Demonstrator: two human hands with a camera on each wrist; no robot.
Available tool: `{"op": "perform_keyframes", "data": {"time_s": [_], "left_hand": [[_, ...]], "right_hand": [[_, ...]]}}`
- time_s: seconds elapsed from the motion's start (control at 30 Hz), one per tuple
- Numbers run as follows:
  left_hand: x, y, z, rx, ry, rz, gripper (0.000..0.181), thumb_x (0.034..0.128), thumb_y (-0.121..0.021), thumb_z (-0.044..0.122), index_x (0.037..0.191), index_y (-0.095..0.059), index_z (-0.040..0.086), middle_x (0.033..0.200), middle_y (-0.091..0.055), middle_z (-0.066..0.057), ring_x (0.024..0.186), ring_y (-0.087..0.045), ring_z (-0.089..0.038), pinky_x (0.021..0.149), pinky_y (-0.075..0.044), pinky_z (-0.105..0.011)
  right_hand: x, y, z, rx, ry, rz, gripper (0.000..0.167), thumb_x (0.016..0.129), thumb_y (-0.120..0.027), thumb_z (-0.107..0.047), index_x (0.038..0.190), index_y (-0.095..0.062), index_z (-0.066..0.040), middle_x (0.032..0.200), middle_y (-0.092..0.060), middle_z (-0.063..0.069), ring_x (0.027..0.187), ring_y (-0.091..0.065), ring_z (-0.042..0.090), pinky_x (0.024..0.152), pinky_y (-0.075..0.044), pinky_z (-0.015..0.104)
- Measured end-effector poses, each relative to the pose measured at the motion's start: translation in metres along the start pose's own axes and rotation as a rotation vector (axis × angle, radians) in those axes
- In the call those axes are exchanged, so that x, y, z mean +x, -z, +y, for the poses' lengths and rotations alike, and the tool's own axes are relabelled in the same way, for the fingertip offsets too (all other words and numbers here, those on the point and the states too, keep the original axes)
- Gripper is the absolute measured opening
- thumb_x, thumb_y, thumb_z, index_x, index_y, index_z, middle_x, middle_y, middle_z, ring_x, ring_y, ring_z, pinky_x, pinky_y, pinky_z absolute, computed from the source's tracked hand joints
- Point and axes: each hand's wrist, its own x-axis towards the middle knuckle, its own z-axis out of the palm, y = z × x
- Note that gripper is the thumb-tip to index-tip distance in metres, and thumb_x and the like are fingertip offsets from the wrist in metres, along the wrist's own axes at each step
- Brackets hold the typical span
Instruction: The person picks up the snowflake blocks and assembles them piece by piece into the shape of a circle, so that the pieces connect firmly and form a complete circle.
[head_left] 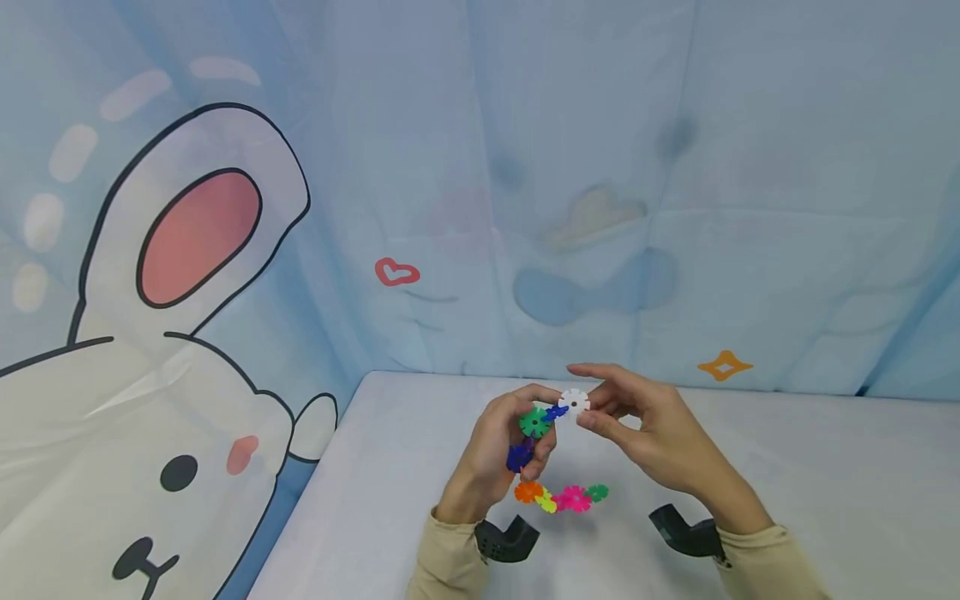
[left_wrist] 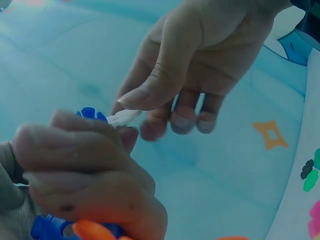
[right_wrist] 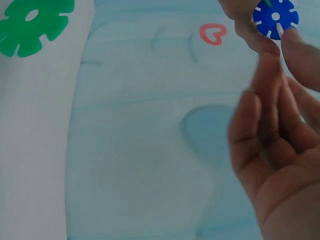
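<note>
A chain of notched snowflake discs hangs from my left hand (head_left: 487,454), whose fingers hold it around the green disc (head_left: 535,422) and a dark blue disc (head_left: 519,457). At its upper end a blue disc (head_left: 555,412) joins a white disc (head_left: 574,402). The lower part bends right through an orange disc (head_left: 528,492), a yellow disc (head_left: 547,501), pink discs (head_left: 575,498) and a green end disc (head_left: 597,492). Beside the white disc is my right hand (head_left: 652,425): the thumb tip reaches its edge, the index finger stretches above. Exact contact is unclear.
A white tabletop (head_left: 360,483) lies under both hands. Behind it hangs a light blue printed curtain (head_left: 420,167), with a large white rabbit drawing (head_left: 225,375) on the left. Each wrist wears a black camera mount, the left one (head_left: 507,540) close to the chain.
</note>
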Motion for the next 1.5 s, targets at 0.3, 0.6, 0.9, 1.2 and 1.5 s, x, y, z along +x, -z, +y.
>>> {"op": "perform_keyframes", "data": {"time_s": [0.3, 0.6, 0.9, 1.2, 1.5], "left_hand": [[0.001, 0.004, 0.002, -0.005, -0.038, 0.029, 0.027, 0.1140, -0.038, 0.032, 0.111, -0.057, 0.012, 0.063, -0.043, 0.003, 0.041, -0.040, -0.007, 0.042, -0.037, -0.019], [0.002, 0.008, 0.001, -0.034, -0.038, 0.083, 0.023, 0.1130, -0.043, 0.025, 0.101, -0.055, 0.010, 0.068, -0.054, 0.002, 0.042, -0.047, -0.007, 0.042, -0.042, -0.017], [0.002, 0.012, -0.001, -0.038, -0.055, 0.079, 0.027, 0.1098, -0.031, 0.013, 0.113, -0.058, 0.012, 0.068, -0.056, 0.004, 0.039, -0.048, -0.007, 0.040, -0.043, -0.020], [0.002, 0.023, 0.000, -0.029, -0.062, 0.041, 0.029, 0.1121, -0.030, 0.020, 0.101, -0.054, 0.009, 0.064, -0.055, 0.004, 0.038, -0.050, -0.007, 0.039, -0.045, -0.020], [0.001, 0.028, 0.002, 0.012, -0.075, 0.064, 0.034, 0.1146, -0.045, 0.033, 0.091, -0.052, 0.010, 0.062, -0.054, 0.005, 0.037, -0.050, -0.005, 0.037, -0.044, -0.020]], "right_hand": [[-0.012, 0.029, 0.062, -0.293, -0.324, -0.145, 0.066, 0.101, -0.075, -0.034, 0.153, -0.050, -0.004, 0.119, -0.074, 0.015, 0.099, -0.073, 0.026, 0.078, -0.063, 0.039], [-0.042, 0.049, 0.141, -0.496, -0.460, -0.209, 0.063, 0.096, -0.079, -0.028, 0.142, -0.057, 0.009, 0.134, -0.057, 0.045, 0.125, -0.047, 0.068, 0.099, -0.042, 0.081], [-0.043, 0.024, 0.149, -0.489, -0.408, -0.152, 0.034, 0.089, -0.085, -0.021, 0.116, -0.076, -0.002, 0.125, -0.066, 0.035, 0.121, -0.052, 0.063, 0.099, -0.044, 0.076], [-0.042, 0.021, 0.147, -0.476, -0.474, -0.105, 0.027, 0.084, -0.088, -0.018, 0.100, -0.073, -0.001, 0.118, -0.061, 0.033, 0.114, -0.051, 0.058, 0.091, -0.048, 0.068], [-0.039, 0.024, 0.144, -0.435, -0.433, -0.072, 0.019, 0.090, -0.085, -0.019, 0.091, -0.071, -0.006, 0.103, -0.068, 0.022, 0.105, -0.060, 0.051, 0.088, -0.051, 0.063]]}}
